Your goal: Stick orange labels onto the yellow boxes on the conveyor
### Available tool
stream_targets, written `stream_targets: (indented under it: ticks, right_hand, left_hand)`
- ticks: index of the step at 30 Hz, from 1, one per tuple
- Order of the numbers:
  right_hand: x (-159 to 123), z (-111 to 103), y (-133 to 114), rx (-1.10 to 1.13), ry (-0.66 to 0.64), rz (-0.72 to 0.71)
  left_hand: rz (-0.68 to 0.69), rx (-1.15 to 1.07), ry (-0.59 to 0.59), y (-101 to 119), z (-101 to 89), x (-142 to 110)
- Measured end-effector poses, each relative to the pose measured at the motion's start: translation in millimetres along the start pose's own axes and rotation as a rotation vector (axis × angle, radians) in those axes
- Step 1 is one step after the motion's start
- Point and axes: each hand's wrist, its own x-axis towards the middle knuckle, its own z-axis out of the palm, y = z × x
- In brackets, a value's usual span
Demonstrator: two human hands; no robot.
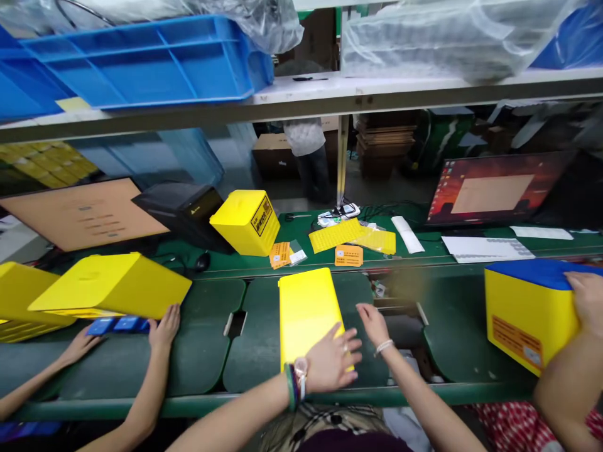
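Observation:
A plain yellow box (308, 314) lies on the green conveyor plate right in front of me. My left hand (332, 358), with a watch and bands at its wrist, lies against the box's near right side, fingers spread and not wrapped round it. Just right of the box is my right hand (374, 326), wearing a thin bracelet. Its fingers are stretched toward the box with a gap between, and nothing shows in them. Beyond the box, orange cards (348, 255) and yellow label sheets (336, 235) rest on the green ledge.
At left, a co-worker's hands (164, 326) touch another yellow box (117, 285) with blue pieces under it. At right, another person's hand (588, 295) holds a blue-topped yellow box (527, 314). A printed yellow box (247, 223) and a monitor (499, 188) stand behind.

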Motion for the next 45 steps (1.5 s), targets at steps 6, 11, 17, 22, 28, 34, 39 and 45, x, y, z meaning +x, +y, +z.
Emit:
stream_targets:
  ticks: [6, 11, 17, 22, 28, 34, 39, 45]
  right_hand:
    - [141, 6, 14, -0.226, -0.044, -0.015]
    - [225, 17, 19, -0.353, -0.166, -0.134]
    - [261, 18, 31, -0.414, -0.308, -0.258]
    - [264, 10, 31, -0.412, -0.319, -0.271]
    - [251, -31, -8, -0.351, -0.093, -0.254]
    - [138, -78, -59, -0.010, 0.285, -0.744]
    - [41, -101, -71, 0.055, 0.371, -0.912]
    - [-11, -107, -100, 0.200, 0.194, -0.689]
  left_hand:
    - [-0.449, 0.272, 0.052, 15, -1.4, -73]
    - [-0.330, 0.381, 0.054, -11, 1.1, -99]
    - [-0.283, 0.344, 0.035, -21, -5.5, -93]
    - [-0.305, 0.275, 0.060, -19, 3.5, -89]
    - [-0.439, -0.026, 0.089, -22, -5.1, -76]
    - [-0.959, -0.912, 0.529, -38, -58.0, -10]
    - [-0.991, -1.508, 0.844, -34, -85.8, 31]
    - [-0.940, -1.462, 0.769, -13, -82.0, 29]
